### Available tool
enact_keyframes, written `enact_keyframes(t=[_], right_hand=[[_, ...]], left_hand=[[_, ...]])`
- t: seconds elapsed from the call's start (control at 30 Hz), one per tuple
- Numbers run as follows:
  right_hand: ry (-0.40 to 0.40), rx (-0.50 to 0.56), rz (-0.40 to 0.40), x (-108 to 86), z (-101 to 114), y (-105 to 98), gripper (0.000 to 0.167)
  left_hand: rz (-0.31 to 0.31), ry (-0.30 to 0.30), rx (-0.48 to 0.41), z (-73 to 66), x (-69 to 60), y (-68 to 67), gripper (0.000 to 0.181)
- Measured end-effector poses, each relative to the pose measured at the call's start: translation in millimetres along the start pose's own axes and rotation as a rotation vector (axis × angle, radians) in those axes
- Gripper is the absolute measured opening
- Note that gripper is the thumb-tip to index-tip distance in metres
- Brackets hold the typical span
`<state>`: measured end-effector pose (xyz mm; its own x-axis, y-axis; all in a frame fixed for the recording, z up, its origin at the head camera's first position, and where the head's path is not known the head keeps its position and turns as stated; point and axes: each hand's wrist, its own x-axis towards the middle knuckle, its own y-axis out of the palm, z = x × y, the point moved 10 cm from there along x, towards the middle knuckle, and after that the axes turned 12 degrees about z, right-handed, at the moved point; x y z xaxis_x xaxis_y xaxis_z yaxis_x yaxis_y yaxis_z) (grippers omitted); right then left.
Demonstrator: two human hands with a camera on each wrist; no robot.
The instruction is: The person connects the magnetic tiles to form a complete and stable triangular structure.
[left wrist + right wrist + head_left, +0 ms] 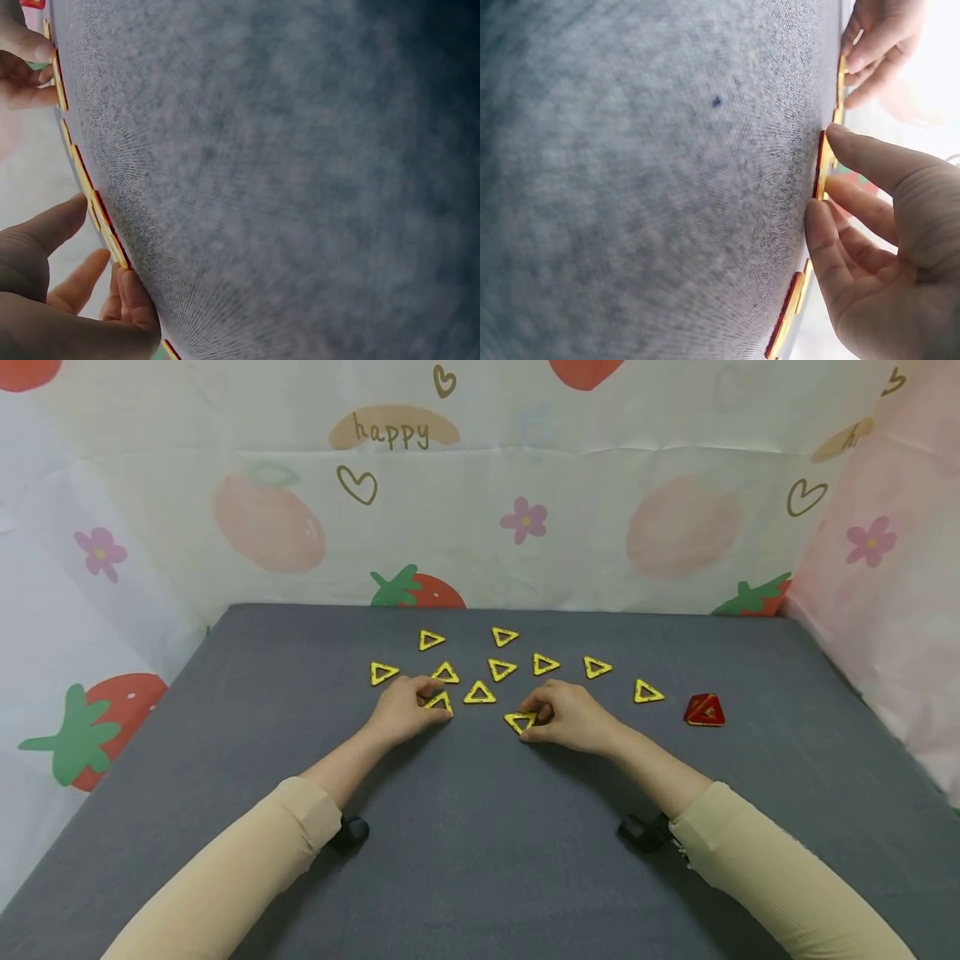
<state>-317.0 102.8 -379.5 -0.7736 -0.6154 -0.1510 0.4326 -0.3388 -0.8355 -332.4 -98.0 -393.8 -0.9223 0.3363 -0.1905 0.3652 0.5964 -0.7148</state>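
My left hand (405, 708) pinches a flat yellow triangular frame (447, 703) by its edges, point away from me. In the left wrist view, thumb and fingers span this triangle (116, 249), which has a red underside. To the right, my right hand (573, 717) pinches another yellow triangle (512, 721), its point towards me. The right wrist view shows that piece (821, 169) edge-on, close to the cloth. Between the hands, slightly farther back, lies a yellow triangle (480, 701). One more triangle (446, 680) sits just behind the left hand's piece.
Several more yellow triangles lie scattered behind the hands, among them one at far left (374, 674) and one at right (648, 697). A red triangular piece or stack (705, 710) stands farther right. Dark grey cloth (480, 860) covers the table; a printed curtain (480, 552) hangs behind.
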Motion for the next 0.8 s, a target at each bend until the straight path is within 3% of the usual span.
enact_keyframes(t=[0.2,0.57,0.8], right_hand=[[0.007,-0.01,0.005,-0.2,0.8,-0.3,0.038],[-0.004,-0.022,0.002,-0.7,3.2,-1.0,0.038],[-0.005,-0.02,0.002,-0.9,3.3,-0.8,0.037]], left_hand=[[-0.018,0.035,0.051,-5.5,0.2,-0.6,0.048],[-0.065,-0.045,0.064,-4.0,-3.2,-3.6,0.04],[-0.08,-0.065,0.059,-3.9,-2.6,-4.6,0.038]])
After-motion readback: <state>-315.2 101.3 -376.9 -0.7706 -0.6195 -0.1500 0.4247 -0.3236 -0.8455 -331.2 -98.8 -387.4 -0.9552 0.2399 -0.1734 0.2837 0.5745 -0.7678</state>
